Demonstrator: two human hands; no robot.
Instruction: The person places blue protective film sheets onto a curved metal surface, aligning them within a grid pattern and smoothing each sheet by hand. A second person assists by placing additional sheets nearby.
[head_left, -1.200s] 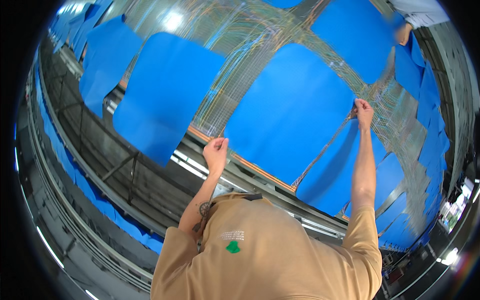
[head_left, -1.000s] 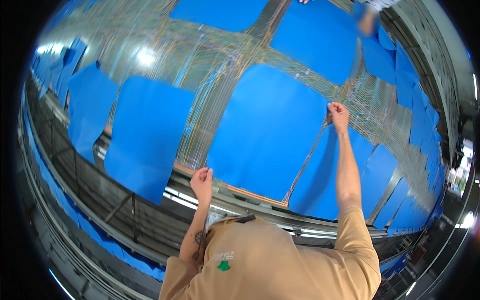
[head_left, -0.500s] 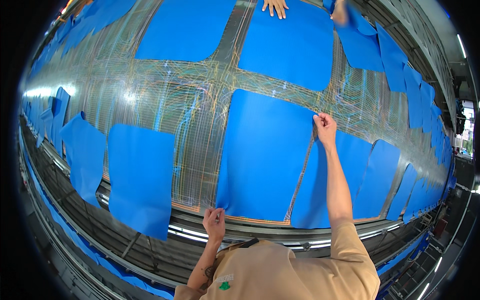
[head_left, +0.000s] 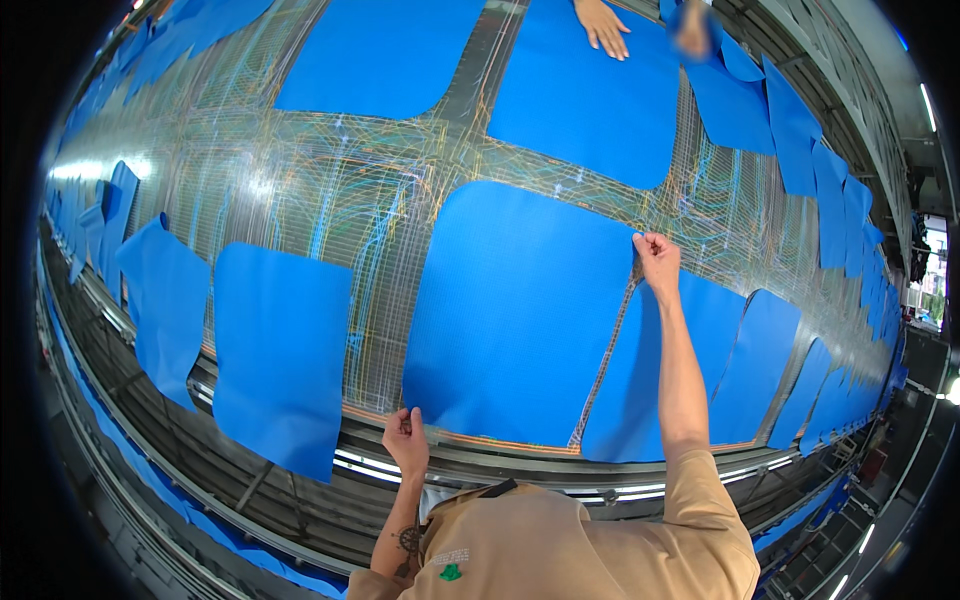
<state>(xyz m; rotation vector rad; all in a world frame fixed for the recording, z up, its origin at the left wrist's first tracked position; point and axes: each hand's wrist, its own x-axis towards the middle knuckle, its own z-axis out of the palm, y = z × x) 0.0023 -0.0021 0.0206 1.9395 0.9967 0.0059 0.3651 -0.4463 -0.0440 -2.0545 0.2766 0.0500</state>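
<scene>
A large blue fabric sheet (head_left: pixel 520 310) lies flat on the long glossy table (head_left: pixel 330 190). My left hand (head_left: pixel 407 441) pinches its near left corner at the table's front edge. My right hand (head_left: pixel 657 261) is stretched out and grips its far right corner. The sheet is spread square between both hands. My beige shirt fills the bottom of the view.
More blue sheets cover the table: one (head_left: pixel 280 350) hangs over the front edge at left, others (head_left: pixel 720 360) lie to the right, two (head_left: pixel 590 90) farther back. Another person's hand (head_left: pixel 603 25) rests on a far sheet. A metal rail (head_left: pixel 560 475) runs along the front edge.
The sheet has been pulled down and spread flat on the table. My left hand moved down to the front edge, my right hand stayed on the far corner; the view tilted down.
</scene>
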